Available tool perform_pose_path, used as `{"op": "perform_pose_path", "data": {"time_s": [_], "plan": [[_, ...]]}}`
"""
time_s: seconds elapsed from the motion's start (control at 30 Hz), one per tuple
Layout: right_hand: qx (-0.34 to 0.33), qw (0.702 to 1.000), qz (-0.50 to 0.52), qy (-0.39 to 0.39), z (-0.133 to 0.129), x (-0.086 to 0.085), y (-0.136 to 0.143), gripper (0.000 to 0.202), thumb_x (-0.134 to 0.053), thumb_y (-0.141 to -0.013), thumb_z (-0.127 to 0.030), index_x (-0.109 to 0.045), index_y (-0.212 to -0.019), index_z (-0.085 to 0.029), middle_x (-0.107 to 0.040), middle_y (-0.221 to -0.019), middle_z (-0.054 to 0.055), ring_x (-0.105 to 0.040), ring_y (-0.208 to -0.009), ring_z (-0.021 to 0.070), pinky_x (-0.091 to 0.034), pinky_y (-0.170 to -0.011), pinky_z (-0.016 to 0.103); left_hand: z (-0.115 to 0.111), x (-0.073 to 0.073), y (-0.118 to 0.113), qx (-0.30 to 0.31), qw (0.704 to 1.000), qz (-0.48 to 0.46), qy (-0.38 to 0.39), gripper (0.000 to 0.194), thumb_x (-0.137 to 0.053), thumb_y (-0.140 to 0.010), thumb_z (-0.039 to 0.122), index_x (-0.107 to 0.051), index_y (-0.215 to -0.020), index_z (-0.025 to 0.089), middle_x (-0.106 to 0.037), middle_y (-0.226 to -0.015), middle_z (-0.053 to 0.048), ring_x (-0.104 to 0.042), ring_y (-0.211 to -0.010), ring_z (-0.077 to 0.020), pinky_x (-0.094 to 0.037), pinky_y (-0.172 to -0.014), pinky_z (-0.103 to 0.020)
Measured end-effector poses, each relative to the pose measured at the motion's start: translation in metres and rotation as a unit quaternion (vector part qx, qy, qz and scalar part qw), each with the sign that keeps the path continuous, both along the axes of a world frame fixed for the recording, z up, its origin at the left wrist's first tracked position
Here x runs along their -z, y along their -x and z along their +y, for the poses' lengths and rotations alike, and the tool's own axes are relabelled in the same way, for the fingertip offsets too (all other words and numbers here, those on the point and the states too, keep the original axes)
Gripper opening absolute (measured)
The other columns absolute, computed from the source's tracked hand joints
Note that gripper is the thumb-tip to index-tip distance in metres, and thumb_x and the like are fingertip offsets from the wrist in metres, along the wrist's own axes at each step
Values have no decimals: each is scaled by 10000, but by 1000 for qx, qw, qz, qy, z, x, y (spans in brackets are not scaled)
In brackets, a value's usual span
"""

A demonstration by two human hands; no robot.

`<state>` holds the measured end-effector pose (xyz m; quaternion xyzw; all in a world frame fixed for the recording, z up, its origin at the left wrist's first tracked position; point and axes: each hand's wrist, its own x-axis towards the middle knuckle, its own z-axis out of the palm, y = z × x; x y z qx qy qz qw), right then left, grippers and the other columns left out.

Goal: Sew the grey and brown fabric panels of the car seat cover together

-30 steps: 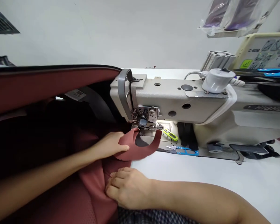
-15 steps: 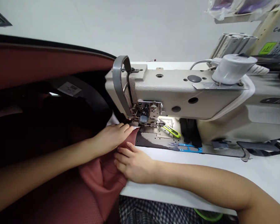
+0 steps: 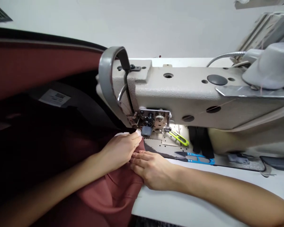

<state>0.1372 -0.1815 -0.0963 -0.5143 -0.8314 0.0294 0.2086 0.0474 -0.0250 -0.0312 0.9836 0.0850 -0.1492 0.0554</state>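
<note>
A red fabric piece [image 3: 123, 186] lies in folds at the front of the sewing machine [image 3: 175, 91], its upper edge up by the needle area. My left hand [image 3: 121, 149] grips the fabric near that edge, fingers pressed together just left of the grey knob [image 3: 146, 131]. A bit of white material [image 3: 139, 132] shows at its fingertips. Close below it, my right hand [image 3: 153, 171] holds the right edge of the same fabric, fingers bent over it and thumb side hidden. The presser foot and needle are mostly hidden behind the knob.
Yellow-green thread snips [image 3: 180, 137] and blue thread snips [image 3: 200, 158] lie on the machine bed to the right. Black straps [image 3: 201, 142] hang beside them. A large dark, red-lined piece with a white label [image 3: 54, 97] fills the left side.
My view has come closer to the machine and shifted. My left fingers have bent and drawn together on the fabric, and my right hand has moved up close against the left.
</note>
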Motion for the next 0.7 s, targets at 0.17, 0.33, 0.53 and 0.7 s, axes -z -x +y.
{"op": "perform_pose_path", "data": {"time_s": [0.17, 0.33, 0.53, 0.7], "plan": [[6, 999, 17, 26, 4, -7, -2, 295, -483, -956, -171, -647, -1163, -40, -675, -1204, 133, -539, -1253, 231, -361, -1148, 343, -1, 4, -1, -16, 1000, 15, 7, 302, -349, -965, 203, -631, -1072, 196, -674, -1043, -69, -636, -872, -208, -457, -733, -322], [13, 999, 16, 38, 5, -9, -6, 271, -480, -951, -160, -654, -1127, -52, -672, -1187, 132, -509, -1273, 231, -327, -1167, 337, -1, 4, -5, -24, 999, 18, -27, 255, -396, -956, 234, -617, -1077, 192, -675, -920, -71, -606, -723, -210, -384, -614, -334], [33, 999, 23, 24, 11, -1, -8, 270, -491, -940, -152, -655, -1131, -54, -675, -1157, 116, -532, -1202, 250, -305, -1185, 361, -6, -3, -20, -50, 997, 34, -41, 275, -351, -974, 236, -615, -1004, 163, -665, -817, -91, -592, -664, -196, -375, -590, -323], [64, 998, 2, 0, 14, 4, -10, 298, -497, -951, -192, -636, -1182, -65, -648, -1190, 122, -509, -1209, 259, -268, -1210, 388, -9, -7, -25, -50, 997, 54, -25, 239, -377, -926, 141, -615, -908, 149, -650, -848, -97, -578, -679, -186, -397, -627, -322]]}}
